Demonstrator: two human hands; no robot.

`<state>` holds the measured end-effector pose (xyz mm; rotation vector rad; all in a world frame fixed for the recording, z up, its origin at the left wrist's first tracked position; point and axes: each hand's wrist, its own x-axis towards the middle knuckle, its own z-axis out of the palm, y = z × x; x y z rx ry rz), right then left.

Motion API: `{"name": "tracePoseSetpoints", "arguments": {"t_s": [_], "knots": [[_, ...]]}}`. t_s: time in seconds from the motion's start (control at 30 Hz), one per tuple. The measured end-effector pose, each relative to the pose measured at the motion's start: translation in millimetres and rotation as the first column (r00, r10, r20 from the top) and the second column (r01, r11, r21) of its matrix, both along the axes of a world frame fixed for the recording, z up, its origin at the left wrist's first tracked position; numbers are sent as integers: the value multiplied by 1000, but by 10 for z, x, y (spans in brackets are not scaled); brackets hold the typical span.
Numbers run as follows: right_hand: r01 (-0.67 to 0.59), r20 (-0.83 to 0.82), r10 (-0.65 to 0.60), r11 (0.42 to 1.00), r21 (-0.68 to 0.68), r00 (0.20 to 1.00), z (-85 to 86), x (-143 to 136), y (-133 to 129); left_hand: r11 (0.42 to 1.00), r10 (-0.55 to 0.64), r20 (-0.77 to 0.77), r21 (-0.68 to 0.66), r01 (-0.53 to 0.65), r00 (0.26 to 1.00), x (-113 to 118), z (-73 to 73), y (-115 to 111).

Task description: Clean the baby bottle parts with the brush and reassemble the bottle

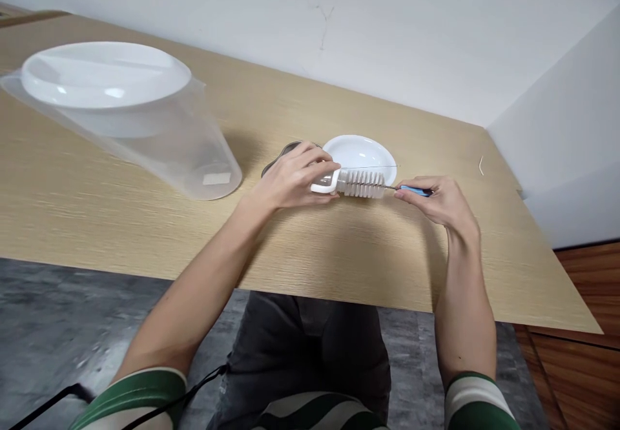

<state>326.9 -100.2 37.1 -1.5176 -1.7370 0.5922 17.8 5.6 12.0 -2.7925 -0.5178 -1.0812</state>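
Observation:
My left hand [300, 175] is wrapped round a small clear container with a white rim [327, 182], tipped on its side with its mouth to the right. A bottle brush [363, 183] with white bristles stands at that mouth, most of its bristles outside. How far its tip reaches in, I cannot tell. My right hand [443, 201] grips the brush by its blue handle. Just behind the brush sits a white bowl [356, 146], with a thin wire-like line across its front. A dark-edged object [277, 159] is mostly hidden behind my left hand.
A large translucent pitcher [194, 152] with a white lid [106, 71] is on the left of the wooden table [310, 249]. A thin bent white piece [481, 166] lies at the right. The white wall [271, 23] borders the table's back, with brown wooden furniture [581, 314] at the right.

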Motion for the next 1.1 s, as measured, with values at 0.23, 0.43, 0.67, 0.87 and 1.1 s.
{"name": "tracePoseSetpoints", "arguments": {"t_s": [0.23,0.43,0.67,0.87,1.1], "knots": [[-8,2,8,998,67,1000,-1,5,-4,996,51,-69,79,-46,996,-12,-31,-4],[-42,61,35,991,128,998,-51,24,21,991,106,-61,88,-100,992,-33,-29,-5],[-66,142,31,967,248,989,-63,-18,22,990,139,6,29,-139,990,-68,-29,12],[-44,186,40,999,19,982,-13,22,-5,988,101,25,118,-103,995,-79,-69,36],[-125,200,162,975,-186,966,49,63,11,975,85,-1,207,-83,996,-85,-74,44]]}}
